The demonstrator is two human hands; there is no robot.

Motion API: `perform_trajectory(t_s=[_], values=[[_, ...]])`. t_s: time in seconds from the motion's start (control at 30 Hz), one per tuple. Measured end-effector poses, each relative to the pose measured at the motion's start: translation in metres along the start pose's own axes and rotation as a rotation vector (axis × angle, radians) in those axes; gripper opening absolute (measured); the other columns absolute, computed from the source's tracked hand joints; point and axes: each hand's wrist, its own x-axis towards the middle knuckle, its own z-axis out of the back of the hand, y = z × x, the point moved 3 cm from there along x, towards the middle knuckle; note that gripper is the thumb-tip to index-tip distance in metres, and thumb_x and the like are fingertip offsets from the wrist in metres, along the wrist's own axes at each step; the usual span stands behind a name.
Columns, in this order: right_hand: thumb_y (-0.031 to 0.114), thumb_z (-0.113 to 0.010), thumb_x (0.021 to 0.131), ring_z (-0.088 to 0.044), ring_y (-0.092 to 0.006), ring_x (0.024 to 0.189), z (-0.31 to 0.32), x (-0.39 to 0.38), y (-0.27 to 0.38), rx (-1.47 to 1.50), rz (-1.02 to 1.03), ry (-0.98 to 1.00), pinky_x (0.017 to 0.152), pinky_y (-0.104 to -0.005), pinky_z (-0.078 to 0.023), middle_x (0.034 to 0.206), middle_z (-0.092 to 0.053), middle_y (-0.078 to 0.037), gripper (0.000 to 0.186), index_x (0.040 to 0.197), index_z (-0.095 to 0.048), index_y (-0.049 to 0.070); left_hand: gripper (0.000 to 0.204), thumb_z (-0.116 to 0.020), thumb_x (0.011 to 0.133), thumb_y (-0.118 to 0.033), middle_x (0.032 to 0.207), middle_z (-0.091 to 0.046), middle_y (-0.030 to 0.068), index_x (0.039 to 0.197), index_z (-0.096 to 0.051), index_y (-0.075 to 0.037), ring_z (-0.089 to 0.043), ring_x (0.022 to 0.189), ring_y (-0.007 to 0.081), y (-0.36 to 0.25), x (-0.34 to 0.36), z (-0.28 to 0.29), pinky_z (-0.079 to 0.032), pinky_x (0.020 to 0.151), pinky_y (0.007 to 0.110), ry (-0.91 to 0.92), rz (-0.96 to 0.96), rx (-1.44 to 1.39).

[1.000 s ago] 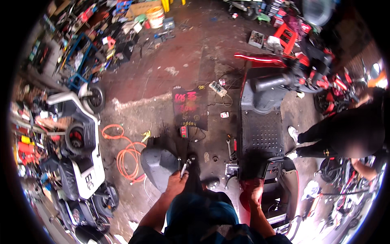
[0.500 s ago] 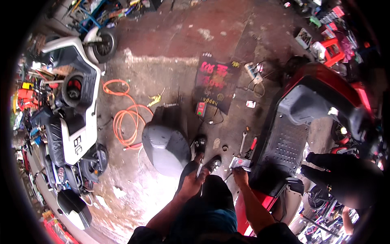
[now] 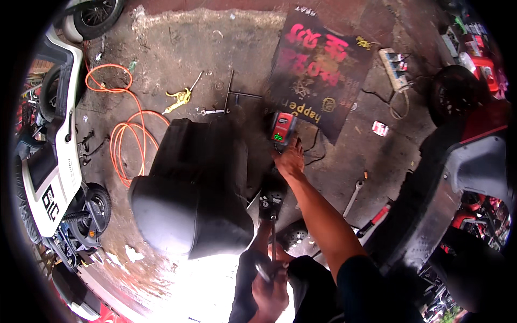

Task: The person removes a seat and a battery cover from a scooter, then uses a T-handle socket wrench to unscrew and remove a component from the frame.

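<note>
My right hand (image 3: 291,160) reaches forward with its fingers spread, at the lower edge of a red and black box-shaped device (image 3: 282,127) with a lit green display. Its fingertips look to be at the device's side; whether they press on it I cannot tell. A dark cable (image 3: 318,153) loops on the floor beside it. Low in the view, my left hand (image 3: 271,295) is closed around a tool with a long thin metal shaft (image 3: 273,237) and a dark handle. The shaft points away from me, over my shoe (image 3: 269,204).
A scooter seat (image 3: 167,215) lies left of my legs. An orange hose (image 3: 127,137), yellow air gun (image 3: 180,98), T-shaped tool (image 3: 231,91) and dark mat (image 3: 323,70) are on the floor. To the right are a spanner (image 3: 353,196), red-handled tool (image 3: 374,220), power strip (image 3: 393,70) and scooter (image 3: 420,226).
My right hand has left the silvery box by the red scooter and moved forward and left to the red device. My left hand still holds the long tool. The view has shifted closer to the floor.
</note>
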Motion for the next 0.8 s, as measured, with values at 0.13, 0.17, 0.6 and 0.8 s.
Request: perform_trajectory(t_s=[0.13, 0.17, 0.6, 0.8], values=[[0.046, -0.074, 0.064, -0.034, -0.0422, 0.122, -0.053, 0.046, 0.009, -0.041, -0.205, -0.291, 0.1, -0.0465, -0.033, 0.135, -0.03, -0.027, 0.11, 0.141, -0.01, 0.0, 0.015, -0.058, 0.084, -0.007, 0.081, -0.062, 0.0056, 0.096, -0.062, 0.002, -0.056, 0.064, 0.0105, -0.011, 0.007, -0.008, -0.045, 0.055, 0.024, -0.081, 0.062, 0.226], [0.046, -0.076, 0.06, -0.036, -0.0431, 0.12, -0.056, 0.046, 0.012, -0.062, -0.244, -0.447, 0.099, -0.0478, -0.034, 0.132, -0.031, -0.028, 0.114, 0.141, -0.009, 0.002, 0.014, -0.058, 0.086, -0.005, 0.08, -0.059, 0.0039, 0.098, -0.06, 0.001, -0.053, 0.065, 0.0108, -0.009, 0.007, -0.006, -0.042, 0.056, 0.025, -0.019, -0.029, 0.056], [0.035, -0.063, 0.07, -0.055, -0.0174, 0.079, 0.184, -0.081, -0.076, 0.931, -0.324, 0.112, 0.072, -0.0304, -0.043, 0.094, -0.06, -0.006, 0.06, 0.122, -0.053, 0.007, 0.017, -0.052, 0.087, -0.001, 0.078, -0.058, 0.0034, 0.103, -0.057, 0.004, -0.052, 0.063, 0.0075, -0.034, -0.011, -0.036, -0.044, 0.059, 0.021, 0.186, 0.031, -0.125], [0.043, -0.058, 0.073, -0.051, -0.0117, 0.059, 0.322, -0.164, -0.088, 1.167, -0.447, 0.243, 0.049, -0.0263, -0.042, 0.085, -0.057, -0.002, 0.048, 0.11, -0.055, 0.012, 0.031, -0.051, 0.089, -0.008, 0.109, -0.062, 0.0065, 0.119, -0.053, 0.0, -0.06, 0.081, 0.0111, -0.116, -0.017, -0.049, -0.048, 0.061, 0.021, 0.362, -0.01, 0.103]])
